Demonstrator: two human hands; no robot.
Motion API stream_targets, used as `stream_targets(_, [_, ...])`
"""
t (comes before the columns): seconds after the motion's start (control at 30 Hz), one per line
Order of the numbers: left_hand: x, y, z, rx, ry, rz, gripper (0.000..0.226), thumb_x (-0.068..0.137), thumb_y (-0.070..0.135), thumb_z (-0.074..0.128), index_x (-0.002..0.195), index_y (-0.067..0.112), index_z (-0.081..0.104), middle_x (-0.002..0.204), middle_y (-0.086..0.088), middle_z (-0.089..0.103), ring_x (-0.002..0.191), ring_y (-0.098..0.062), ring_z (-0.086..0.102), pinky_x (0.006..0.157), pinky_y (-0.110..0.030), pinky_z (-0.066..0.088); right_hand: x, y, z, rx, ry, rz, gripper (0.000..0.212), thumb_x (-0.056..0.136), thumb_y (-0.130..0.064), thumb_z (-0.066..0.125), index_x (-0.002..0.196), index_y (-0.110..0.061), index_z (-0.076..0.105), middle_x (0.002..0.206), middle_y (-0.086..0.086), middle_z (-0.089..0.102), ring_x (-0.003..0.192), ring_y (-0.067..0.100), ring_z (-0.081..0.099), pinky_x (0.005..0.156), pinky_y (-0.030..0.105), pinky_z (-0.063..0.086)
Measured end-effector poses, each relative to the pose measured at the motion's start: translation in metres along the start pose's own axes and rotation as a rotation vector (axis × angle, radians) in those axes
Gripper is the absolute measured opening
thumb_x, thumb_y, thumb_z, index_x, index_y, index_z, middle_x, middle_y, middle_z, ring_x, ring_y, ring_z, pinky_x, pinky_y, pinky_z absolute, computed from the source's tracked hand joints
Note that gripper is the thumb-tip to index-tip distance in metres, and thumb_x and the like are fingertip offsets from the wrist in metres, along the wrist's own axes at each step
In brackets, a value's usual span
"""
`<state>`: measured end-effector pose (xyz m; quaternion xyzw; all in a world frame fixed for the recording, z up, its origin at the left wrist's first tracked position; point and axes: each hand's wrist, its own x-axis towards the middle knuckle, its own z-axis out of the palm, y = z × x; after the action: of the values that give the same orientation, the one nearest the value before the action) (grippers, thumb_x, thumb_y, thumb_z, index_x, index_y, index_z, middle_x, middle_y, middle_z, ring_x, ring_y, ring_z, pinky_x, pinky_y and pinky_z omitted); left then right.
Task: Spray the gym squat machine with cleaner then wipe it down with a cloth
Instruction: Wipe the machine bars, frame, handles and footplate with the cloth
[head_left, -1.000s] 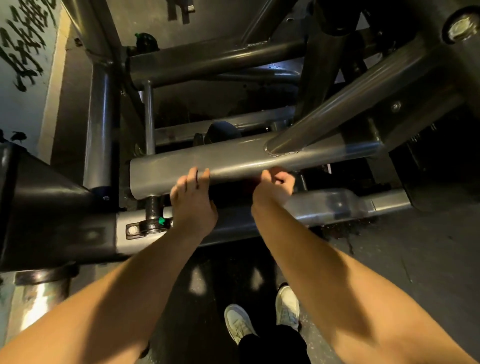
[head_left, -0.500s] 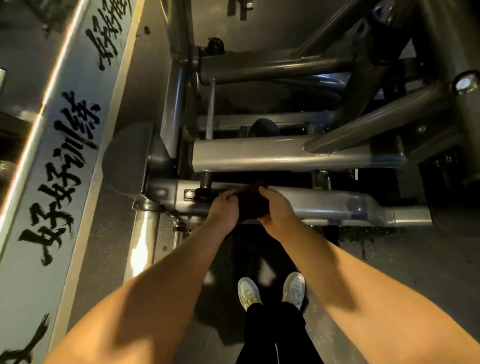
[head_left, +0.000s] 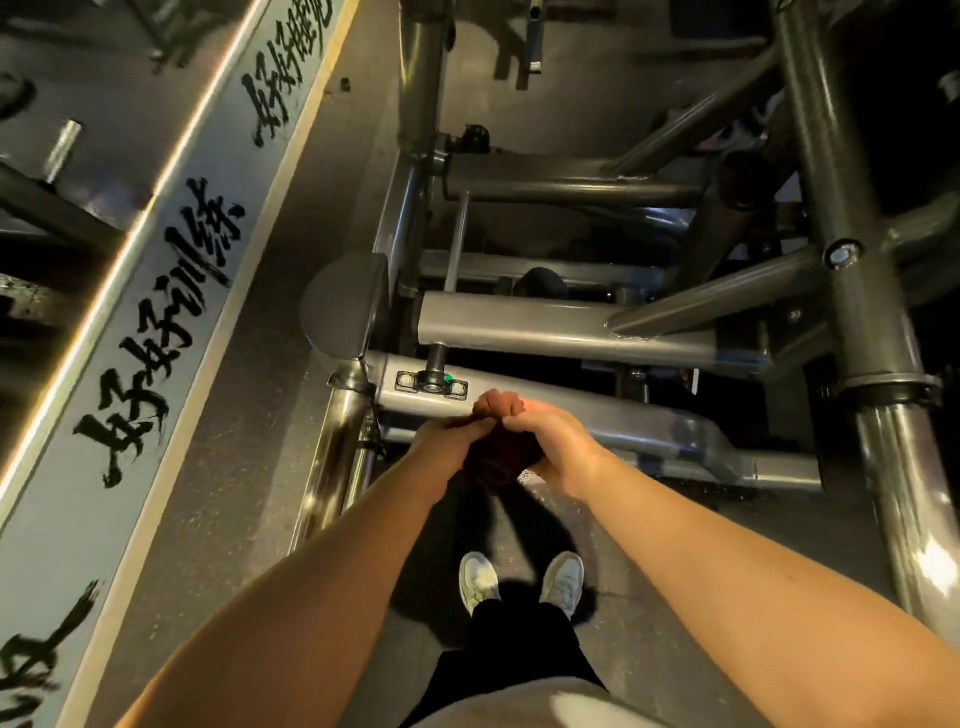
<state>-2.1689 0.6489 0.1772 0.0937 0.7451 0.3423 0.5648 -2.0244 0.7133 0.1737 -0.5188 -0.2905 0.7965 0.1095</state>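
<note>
I'm in the wiping step, with my left hand and right hand both clutching the dark cloth bunched between them, just before the lower grey beam of the squat machine, so next I'd press it down and drag along the beam.

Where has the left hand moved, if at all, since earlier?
Yes. The left hand came off the upper grey tube, back toward the person, and holds the dark cloth by the lower beam.
</note>
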Motion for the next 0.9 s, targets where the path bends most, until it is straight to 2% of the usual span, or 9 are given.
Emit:
stream_targets(0.07, [-0.009, 0.001, -0.001, 0.062, 0.010, 0.031, 0.041, 0.085, 0.025, 0.082, 0.123, 0.012, 0.072, 0.116, -0.004, 0.074, 0.099, -0.018, 0.070, 0.094, -0.033, 0.054, -0.008, 0.000, 0.000, -0.051, 0.017, -0.001, 0.025, 0.094, -0.002, 0.058, 0.084, -0.022, 0.068, 0.090, 0.007, 0.069, 0.091, 0.022, 0.064, 0.081, 0.035, 0.048])
stream_targets(0.13, [-0.015, 0.000, -0.002, 0.172, 0.027, 0.052, 0.041, 0.088, 0.026, 0.079, 0.126, 0.012, 0.069, 0.111, -0.002, 0.068, 0.095, -0.017, 0.064, 0.087, -0.029, 0.048, -0.012, 0.003, -0.001, -0.111, 0.047, -0.018, 0.021, 0.095, -0.002, 0.059, 0.088, -0.020, 0.067, 0.083, 0.005, 0.067, 0.081, 0.019, 0.063, 0.068, 0.030, 0.047])
stream_targets(0.27, [-0.018, -0.003, -0.007, 0.285, 0.003, 0.115, 0.034, 0.094, 0.029, 0.073, 0.116, 0.004, 0.072, 0.104, -0.010, 0.072, 0.085, -0.018, 0.061, 0.072, -0.027, 0.052, -0.021, 0.006, -0.009, -0.226, 0.195, -0.009, 0.022, 0.093, -0.003, 0.069, 0.113, -0.013, 0.072, 0.102, 0.011, 0.077, 0.092, 0.027, 0.073, 0.076, 0.037, 0.058])
stream_targets(0.43, [-0.023, -0.019, -0.004, 0.357, -0.012, 0.222, 0.023, 0.094, 0.022, 0.073, 0.101, 0.001, 0.064, 0.088, -0.003, 0.061, 0.084, -0.020, 0.057, 0.057, -0.014, 0.040, -0.033, 0.021, -0.026, -0.243, 0.350, 0.006, 0.014, 0.090, -0.003, 0.077, 0.102, -0.007, 0.072, 0.099, 0.015, 0.078, 0.096, 0.033, 0.075, 0.090, 0.048, 0.061])
stream_targets(0.5, [-0.027, -0.021, 0.005, 0.402, -0.036, 0.201, 0.022, 0.095, 0.026, 0.072, 0.102, 0.010, 0.058, 0.085, 0.003, 0.057, 0.079, -0.014, 0.055, 0.059, -0.020, 0.039, -0.036, 0.030, -0.034, -0.239, 0.401, 0.017, 0.011, 0.090, -0.006, 0.078, 0.099, -0.008, 0.072, 0.098, 0.015, 0.078, 0.096, 0.032, 0.075, 0.093, 0.049, 0.060])
stream_targets(0.57, [-0.028, -0.026, 0.018, 0.410, -0.071, 0.194, 0.023, 0.097, 0.028, 0.070, 0.106, 0.012, 0.055, 0.091, 0.001, 0.057, 0.083, -0.015, 0.056, 0.066, -0.027, 0.040, -0.038, 0.039, -0.041, -0.237, 0.448, 0.024, 0.007, 0.093, -0.010, 0.075, 0.099, -0.008, 0.072, 0.102, 0.016, 0.077, 0.093, 0.030, 0.074, 0.091, 0.045, 0.060])
stream_targets(0.67, [-0.035, -0.033, 0.036, 0.423, -0.145, 0.212, 0.022, 0.099, 0.026, 0.067, 0.109, 0.011, 0.055, 0.096, -0.002, 0.060, 0.087, -0.017, 0.059, 0.065, -0.027, 0.042, -0.046, 0.054, -0.051, -0.290, 0.486, 0.138, 0.031, 0.099, -0.033, 0.069, 0.119, -0.010, 0.071, 0.116, 0.012, 0.073, 0.092, 0.024, 0.064, 0.074, 0.035, 0.058])
stream_targets(0.77, [-0.045, -0.038, 0.053, 0.491, -0.242, 0.236, 0.026, 0.096, 0.027, 0.068, 0.108, 0.005, 0.060, 0.097, -0.006, 0.066, 0.092, -0.024, 0.065, 0.068, -0.029, 0.049, -0.069, 0.061, -0.056, -0.054, 0.359, 0.363, 0.048, 0.101, -0.053, 0.058, 0.132, -0.015, 0.061, 0.131, 0.014, 0.063, 0.100, 0.033, 0.063, 0.075, 0.046, 0.064])
stream_targets(0.9, [-0.056, -0.044, 0.074, 0.589, -0.363, 0.268, 0.034, 0.090, 0.034, 0.068, 0.102, 0.003, 0.064, 0.094, -0.009, 0.070, 0.088, -0.027, 0.069, 0.069, -0.034, 0.052, -0.099, 0.071, -0.065, 0.312, 0.212, 0.332, 0.050, 0.103, -0.055, 0.052, 0.132, -0.015, 0.057, 0.115, 0.020, 0.071, 0.099, 0.044, 0.073, 0.080, 0.056, 0.060])
